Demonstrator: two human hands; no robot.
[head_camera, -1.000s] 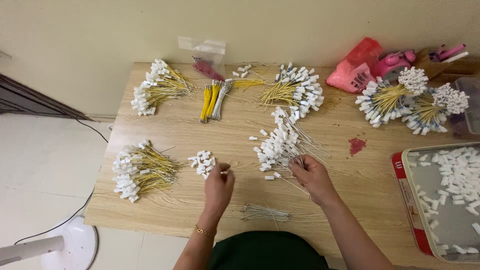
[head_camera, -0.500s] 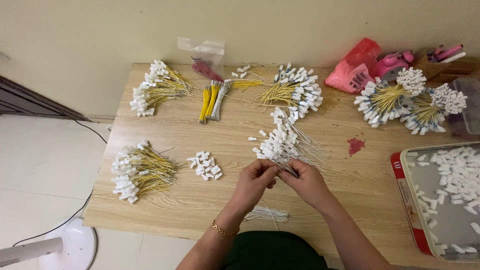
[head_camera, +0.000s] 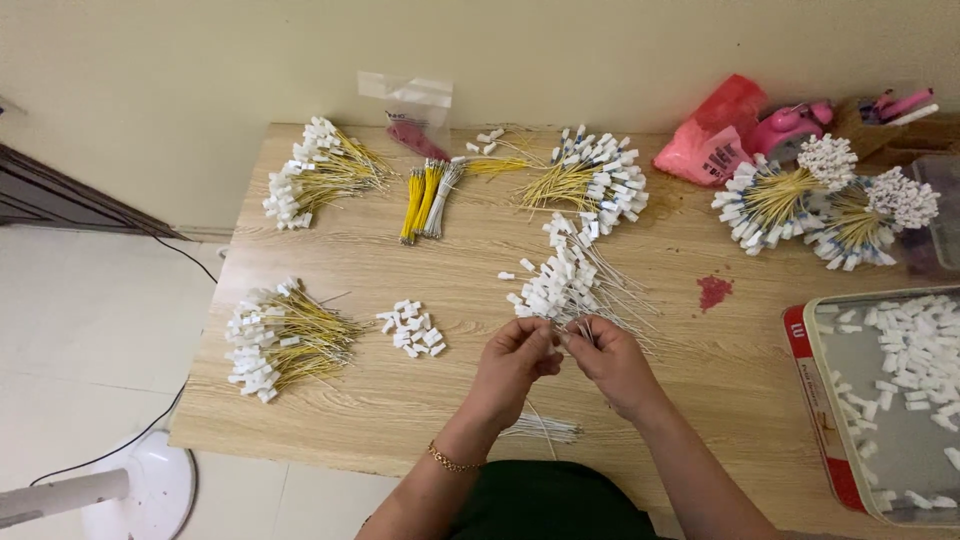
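Both hands meet at the centre of the frame, just below the middle, over a light wooden bench (head_camera: 330, 420). The left hand (head_camera: 512, 362) and the right hand (head_camera: 608, 362) face each other with fingertips almost touching, each grip pressed together on the near ends of thin grey wires (head_camera: 578, 330); whether a small connector sits between the fingers cannot be told. Those wires belong to a loose pile of grey wires with white plastic connectors (head_camera: 565, 280) lying directly above the hands, fanning toward the right.

Left of the hands, near but apart, sits a small heap of loose white plastic connectors (head_camera: 412, 328). Further left lies a bundle of yellow wires tipped with white connectors (head_camera: 275, 340). Below the hands, at the near edge of the bench, rests a small flat bunch of bare grey wires (head_camera: 545, 429).

In the upper left of the bench lies another yellow-wire bundle with white ends (head_camera: 315, 175); beside it, toward the middle, a short bunch of yellow and grey wires (head_camera: 428, 198), and then a wide fan of yellow wires with white connectors (head_camera: 592, 180). At the upper right stand two round tied bunches of yellow wires with white tips (head_camera: 830, 200), behind them a crumpled red plastic bag (head_camera: 715, 140). At the right edge a red-rimmed metal tray (head_camera: 815, 380) holds scattered white connectors
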